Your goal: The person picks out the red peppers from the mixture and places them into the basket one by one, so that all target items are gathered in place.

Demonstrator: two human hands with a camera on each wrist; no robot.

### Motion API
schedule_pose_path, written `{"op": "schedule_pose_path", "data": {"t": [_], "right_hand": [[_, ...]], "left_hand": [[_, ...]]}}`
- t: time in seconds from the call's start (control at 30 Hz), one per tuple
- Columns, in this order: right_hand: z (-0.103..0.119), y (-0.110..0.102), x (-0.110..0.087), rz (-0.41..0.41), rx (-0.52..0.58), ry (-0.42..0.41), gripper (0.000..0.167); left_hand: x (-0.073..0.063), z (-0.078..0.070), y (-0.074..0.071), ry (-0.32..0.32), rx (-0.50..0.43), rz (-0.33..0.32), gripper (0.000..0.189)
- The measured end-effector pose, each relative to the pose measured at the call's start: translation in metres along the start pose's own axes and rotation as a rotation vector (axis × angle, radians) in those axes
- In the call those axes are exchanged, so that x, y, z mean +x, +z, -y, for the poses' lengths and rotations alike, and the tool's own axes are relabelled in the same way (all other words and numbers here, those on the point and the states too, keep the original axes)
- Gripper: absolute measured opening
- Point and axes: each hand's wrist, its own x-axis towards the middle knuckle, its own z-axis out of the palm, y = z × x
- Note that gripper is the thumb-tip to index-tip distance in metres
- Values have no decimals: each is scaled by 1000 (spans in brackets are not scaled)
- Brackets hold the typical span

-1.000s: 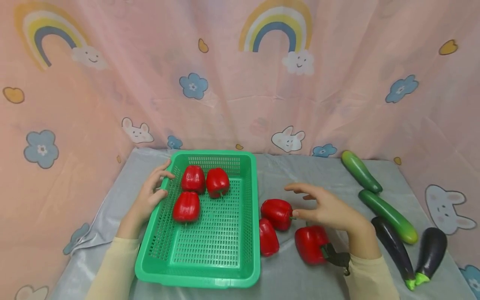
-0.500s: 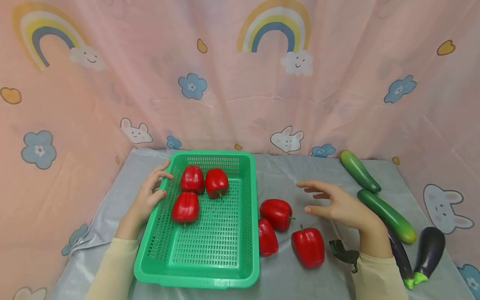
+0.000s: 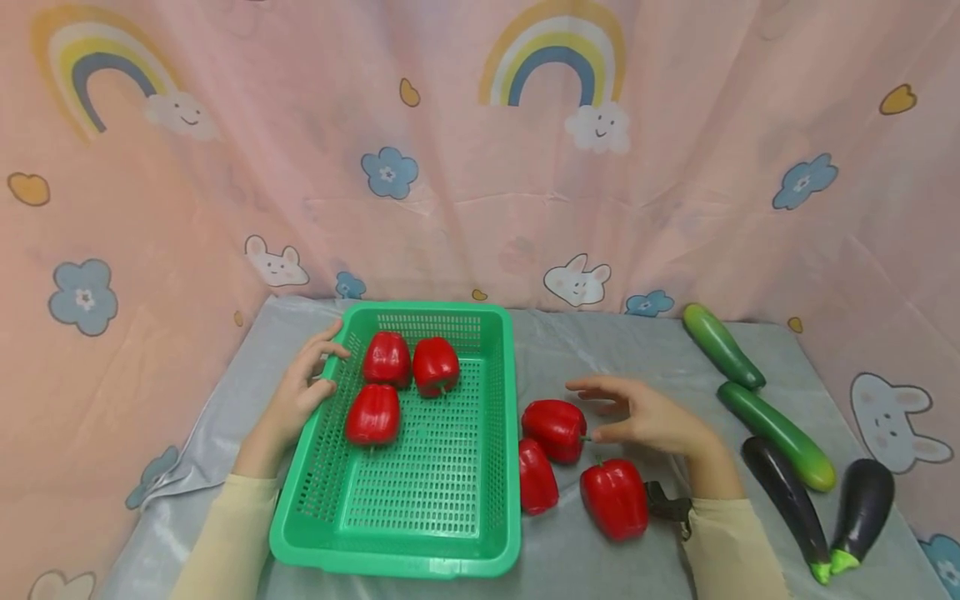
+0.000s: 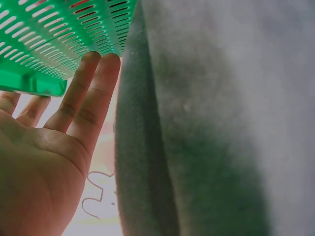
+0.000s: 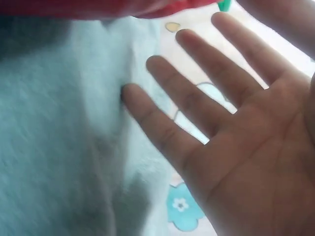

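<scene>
My left hand (image 3: 297, 392) rests at the left rim of a green plastic basket (image 3: 396, 563), thumb and a finger over the rim. In the left wrist view, two nearly straight fingers (image 4: 78, 93) touch the slotted outer wall. Three red bell peppers (image 3: 372, 415) lie inside the basket. My right hand (image 3: 652, 417) hovers with nothing in it, its fingers spread in the right wrist view. Its thumb tip appears close to the stem of a red bell pepper (image 3: 553, 429); contact cannot be told. Two more bell peppers lie nearby, one against the basket (image 3: 537, 477), one nearer the front (image 3: 615, 500).
On the right of the grey cloth (image 3: 600, 342) lie two green zucchini-like vegetables (image 3: 780, 433) and two dark eggplants (image 3: 787, 500). A pink patterned curtain (image 3: 465, 217) hangs behind and at both sides. A dark strap (image 3: 667, 506) hangs at my right wrist.
The right hand went right, then came back left over the peppers. The front bell pepper has shifted slightly left and turned, its stem now toward the back. The left hand and basket stayed put.
</scene>
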Motion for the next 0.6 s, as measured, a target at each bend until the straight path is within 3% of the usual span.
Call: {"op": "schedule_pose_path", "data": {"t": [0.27, 0.6], "right_hand": [[-2, 10, 8, 44, 58, 9, 72], [4, 7, 5, 46, 0, 39, 70]], "left_hand": [[0, 0, 0, 10, -15, -4, 40], [0, 2, 0, 8, -20, 5, 41]]}}
